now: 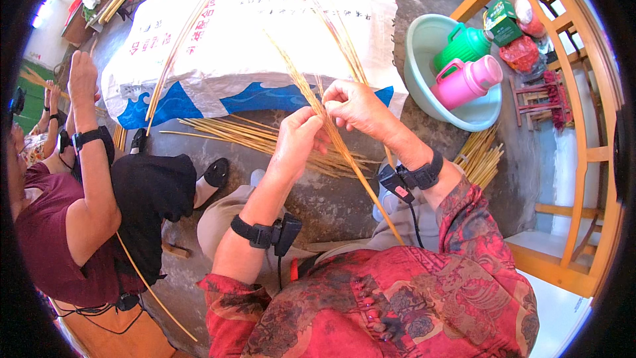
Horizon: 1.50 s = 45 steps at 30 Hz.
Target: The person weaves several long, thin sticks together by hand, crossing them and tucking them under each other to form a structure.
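A long dried stalk (370, 190) with a feathery seed head (298, 77) slants across my front, its bare end reaching down to my lap. My left hand (299, 140) grips it around the lower seed head. Just to the right, the thumb and fingers of my right hand (354, 108) pinch at the same seed head; what lies between those fingertips is partly hidden. More long stalks (343, 42) lie on a white woven sack sheet (293, 44) beyond my hands, some passing behind my right hand. Below the sheet, a bundle of stalks (238, 134) rests on the floor.
At left sits a co-worker (59, 238) with raised hands and a loose stalk (154, 296) beside them. On the right stand a pale blue basin (415, 69) holding green (462, 49) and pink (469, 82) thermos flasks, a stalk bundle (479, 159) and a wooden frame (576, 199).
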Motion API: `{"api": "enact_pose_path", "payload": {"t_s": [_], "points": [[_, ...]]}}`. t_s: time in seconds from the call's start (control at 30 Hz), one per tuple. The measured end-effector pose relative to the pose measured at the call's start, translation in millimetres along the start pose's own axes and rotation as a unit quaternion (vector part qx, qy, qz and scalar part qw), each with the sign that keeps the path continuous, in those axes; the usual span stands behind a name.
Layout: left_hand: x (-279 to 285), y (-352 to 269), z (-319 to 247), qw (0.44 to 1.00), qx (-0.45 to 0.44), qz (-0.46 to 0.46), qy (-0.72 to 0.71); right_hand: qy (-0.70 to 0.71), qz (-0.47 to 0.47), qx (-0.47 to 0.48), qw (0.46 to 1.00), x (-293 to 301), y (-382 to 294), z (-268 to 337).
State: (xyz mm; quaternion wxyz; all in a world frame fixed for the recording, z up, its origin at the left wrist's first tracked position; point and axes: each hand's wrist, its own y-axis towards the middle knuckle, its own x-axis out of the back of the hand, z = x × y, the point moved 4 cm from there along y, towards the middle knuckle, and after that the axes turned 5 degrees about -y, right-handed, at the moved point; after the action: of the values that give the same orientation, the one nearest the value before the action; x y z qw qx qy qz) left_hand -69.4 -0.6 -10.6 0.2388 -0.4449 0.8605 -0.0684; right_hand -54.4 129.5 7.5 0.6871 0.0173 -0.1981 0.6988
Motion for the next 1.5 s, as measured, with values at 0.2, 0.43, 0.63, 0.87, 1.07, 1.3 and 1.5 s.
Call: {"api": "enact_pose_path", "payload": {"t_s": [0.2,0.43,0.63,0.87,1.07,1.3,1.5], "points": [[-2,-1,1,0.999,-0.003,-0.003,-0.032,0.024,-0.032,0.003,0.999,3,0,-2],[-4,2,5,1.0,-0.004,0.002,-0.008,-0.017,-0.008,0.044,0.999,4,1,5],[-7,1,4,1.0,-0.004,0.012,0.001,-0.029,0.007,0.009,1.0,7,2,10],[-8,1,3,1.0,-0.011,-0.004,-0.01,0.005,-0.014,0.012,1.0,6,8,4],[-6,0,3,0.999,-0.014,-0.006,-0.044,0.098,-0.029,-0.016,0.995,8,12,-7],[-4,2,10,1.0,0.0,0.001,-0.005,-0.117,-0.114,0.117,0.98,1,11,2],[-2,3,6,0.999,0.003,0.02,0.044,0.021,-0.042,0.07,0.996,1,7,9]]}}
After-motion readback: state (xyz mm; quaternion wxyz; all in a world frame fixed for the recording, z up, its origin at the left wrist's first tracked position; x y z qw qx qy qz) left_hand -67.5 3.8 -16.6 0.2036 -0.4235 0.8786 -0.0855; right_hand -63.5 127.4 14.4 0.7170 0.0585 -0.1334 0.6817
